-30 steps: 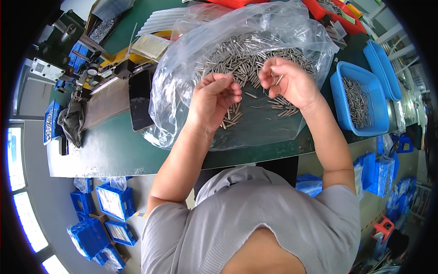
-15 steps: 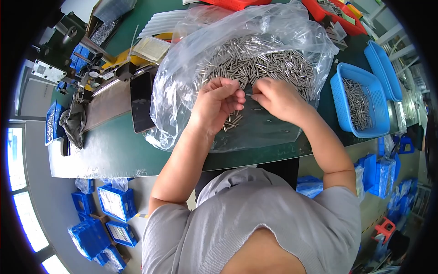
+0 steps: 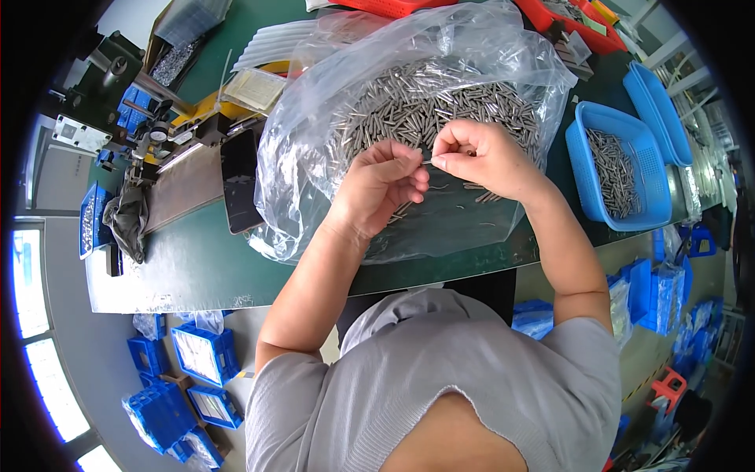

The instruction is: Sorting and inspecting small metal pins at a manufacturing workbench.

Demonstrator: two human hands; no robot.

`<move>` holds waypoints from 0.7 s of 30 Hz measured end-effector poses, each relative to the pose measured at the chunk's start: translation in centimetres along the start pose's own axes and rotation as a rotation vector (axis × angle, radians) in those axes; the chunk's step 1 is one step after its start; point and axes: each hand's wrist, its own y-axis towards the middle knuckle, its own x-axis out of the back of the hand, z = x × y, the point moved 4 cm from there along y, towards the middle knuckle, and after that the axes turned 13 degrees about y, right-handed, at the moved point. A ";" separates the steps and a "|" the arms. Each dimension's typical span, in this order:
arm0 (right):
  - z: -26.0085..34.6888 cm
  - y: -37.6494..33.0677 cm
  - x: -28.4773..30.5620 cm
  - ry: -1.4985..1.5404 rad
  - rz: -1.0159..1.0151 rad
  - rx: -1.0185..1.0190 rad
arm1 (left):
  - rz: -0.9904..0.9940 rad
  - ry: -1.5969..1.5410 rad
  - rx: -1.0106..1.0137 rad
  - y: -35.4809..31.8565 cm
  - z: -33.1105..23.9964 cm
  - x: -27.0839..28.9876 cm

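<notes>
Just in front of the pile of metal pins (image 3: 440, 110) on a clear plastic bag (image 3: 295, 169), my two hands nearly meet. A small, thin metal piece (image 3: 427, 162) spans the gap between their fingertips; its exact kind is too small to tell. My right hand (image 3: 487, 161) pinches it with thumb and forefinger. My left hand (image 3: 381, 185) has its thumb and forefinger closed at the other end, the remaining fingers curled loosely. A few loose pins (image 3: 484, 193) lie below my right hand, and some more are partly hidden by my left hand.
At the right stands a blue basket (image 3: 578, 169) holding pins, beside another blue basket (image 3: 680, 145). A dark flat panel (image 3: 238, 181) and a metal fixture with a gauge (image 3: 160, 130) are on the left. Red trays (image 3: 393, 8) sit at the back of the green table (image 3: 197, 267).
My right hand has risen slightly away from me and turned, uncovering loose pins beneath it. The thin piece between the fingertips now shows more plainly. My left hand has stayed nearly in place.
</notes>
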 end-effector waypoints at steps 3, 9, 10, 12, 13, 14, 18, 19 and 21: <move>-0.3 0.0 0.0 0.063 -0.018 0.032 | 0.003 0.030 -0.001 0.0 0.0 0.0; 0.4 0.1 -0.5 0.167 0.008 0.050 | 0.053 -0.031 0.005 0.0 0.1 -0.1; 0.4 0.2 -0.9 0.202 0.056 0.049 | 0.053 -0.030 0.003 0.0 0.1 -0.1; 0.1 0.5 -1.1 0.280 0.052 0.003 | 0.104 -0.120 -0.012 0.0 0.2 -0.4; 0.1 0.5 -1.1 0.303 0.031 -0.056 | 0.108 -0.120 -0.014 0.0 0.3 -0.3; 0.2 0.4 -1.0 0.323 0.006 -0.115 | 0.117 -0.139 -0.012 0.1 0.3 -0.3; -0.6 0.0 -0.3 0.145 -0.125 0.081 | 0.108 -0.182 -0.029 0.7 0.5 -0.6; -0.8 0.1 -0.2 0.056 -0.139 0.119 | 0.048 -0.165 -0.040 0.5 0.5 -0.4; 1.4 -0.6 0.6 -0.012 -0.239 0.206 | 0.014 -0.091 -0.070 0.0 0.1 0.5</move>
